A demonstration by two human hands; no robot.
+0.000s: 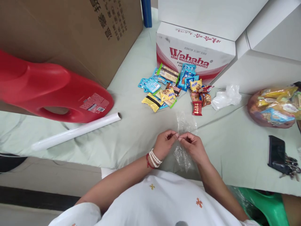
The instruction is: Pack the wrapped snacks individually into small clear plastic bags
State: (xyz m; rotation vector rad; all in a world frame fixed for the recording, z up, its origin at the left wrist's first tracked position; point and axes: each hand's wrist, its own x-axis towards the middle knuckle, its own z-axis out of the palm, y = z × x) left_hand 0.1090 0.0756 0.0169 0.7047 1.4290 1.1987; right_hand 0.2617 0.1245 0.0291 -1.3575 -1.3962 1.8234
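Observation:
Just in front of my body, my left hand (166,142) and my right hand (191,146) meet, fingertips pinched close together. Between them they grip a clear plastic bag (185,122). Part of the bag lies on the table beyond my fingers, and a crumpled part (182,158) hangs down on the near side. Beyond the bag is a loose pile of wrapped snacks: a yellow packet (152,102), blue packets (151,85), a green-ended bar (168,73) and a small red packet (197,108). My fingers hide the exact spot where the plastic is held.
A white and red Wahaha carton (195,53) stands behind the snacks. To the left are a red jug (58,91), a white roll (77,131) and a brown carton (70,37). At right are folded clear bags (227,98), a snack-filled bowl (272,108), a phone (277,150) and keys (293,168).

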